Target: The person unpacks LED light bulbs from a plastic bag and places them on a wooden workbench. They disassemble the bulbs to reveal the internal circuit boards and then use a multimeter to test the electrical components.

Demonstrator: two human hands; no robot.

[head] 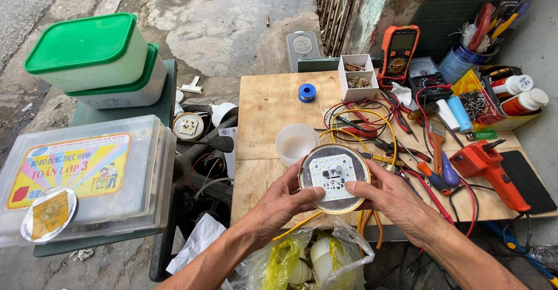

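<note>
Head view shows the person holding a round LED module with both hands above the front edge of the wooden counter. The left hand closes its grip on the left rim, the thumb pressing on the white board; the right hand grips the right rim in the same way, fingers curled behind. The board with its small LED chips is already open to see, and the translucent dome cover stands apart on the counter, just beside the module. I judge the lamp is opened and is under inspection; no tool touches it, so any repair seems not yet begun.

The counter is a bare plywood sheet, crowded on its right half: an orange multimeter, a red glue gun, a blue solder spool, a small white parts box, pliers and tangled red and yellow wires. Left of it stand green-lidded containers and a clear plastic box. The place is outdoors, on cracked concrete ground, beside a worn wall. A plastic bag with bulbs hangs below the hands.
</note>
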